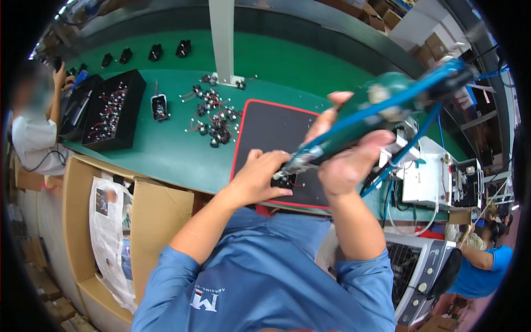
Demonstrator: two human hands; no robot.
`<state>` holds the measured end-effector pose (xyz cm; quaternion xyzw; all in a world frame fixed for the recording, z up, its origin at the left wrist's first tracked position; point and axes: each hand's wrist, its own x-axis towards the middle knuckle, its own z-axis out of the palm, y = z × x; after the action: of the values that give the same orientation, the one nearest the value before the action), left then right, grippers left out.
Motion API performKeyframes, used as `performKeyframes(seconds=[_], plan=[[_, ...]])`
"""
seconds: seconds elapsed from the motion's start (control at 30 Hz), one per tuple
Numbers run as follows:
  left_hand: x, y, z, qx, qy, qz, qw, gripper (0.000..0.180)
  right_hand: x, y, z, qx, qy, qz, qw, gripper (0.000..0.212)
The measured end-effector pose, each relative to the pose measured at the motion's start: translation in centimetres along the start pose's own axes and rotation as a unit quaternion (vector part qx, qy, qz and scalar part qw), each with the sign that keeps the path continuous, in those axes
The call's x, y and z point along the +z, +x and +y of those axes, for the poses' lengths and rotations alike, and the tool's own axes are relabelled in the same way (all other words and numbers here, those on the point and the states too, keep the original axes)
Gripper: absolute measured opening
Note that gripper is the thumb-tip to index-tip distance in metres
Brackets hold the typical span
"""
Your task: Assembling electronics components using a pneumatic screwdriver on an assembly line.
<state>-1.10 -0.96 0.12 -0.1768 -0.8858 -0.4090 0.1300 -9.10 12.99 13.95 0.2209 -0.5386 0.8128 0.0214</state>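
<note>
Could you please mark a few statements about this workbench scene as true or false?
1. The right hand grips a green powered screwdriver with blue hoses. True.
2. The left hand rests on the green bench away from the mat. False: it holds a small black wired part on the black red-edged mat.
3. The screwdriver's tip meets the part held by the left hand. True.
4. The loose pile of black wired parts lies on the mat. False: it lies on the green bench surface, left of the mat.
5. The black tray at the left holds more wired parts. True.
</note>
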Motion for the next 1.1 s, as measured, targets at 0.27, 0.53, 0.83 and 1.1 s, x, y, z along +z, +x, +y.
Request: performKeyframes(seconds=[0.27,0.53,0.83,1.1], plan=[[-6.7,9.5,-1.1,-0.026,0.123,0.009,0.992,0.083,-1.6,3.9,-9.2,-0.149,-0.035,-0.007,0.988,0.094],[-10.7,23.4,-16.7,-0.202,0.282,-0.079,0.935,0.084,-5.1,0.8,-4.7,-0.188,-0.176,0.016,0.966,0.080],[-11.3,19.8,-12.3,-0.024,0.282,-0.069,0.957,0.073,-2.6,-2.5,3.6,-0.125,-0.445,-0.238,0.854,0.014],[-25.0,-4.7,4.1,-0.114,0.275,-0.064,0.953,0.027,2.0,3.6,14.9,-0.124,-0.495,-0.241,0.826,0.013]])
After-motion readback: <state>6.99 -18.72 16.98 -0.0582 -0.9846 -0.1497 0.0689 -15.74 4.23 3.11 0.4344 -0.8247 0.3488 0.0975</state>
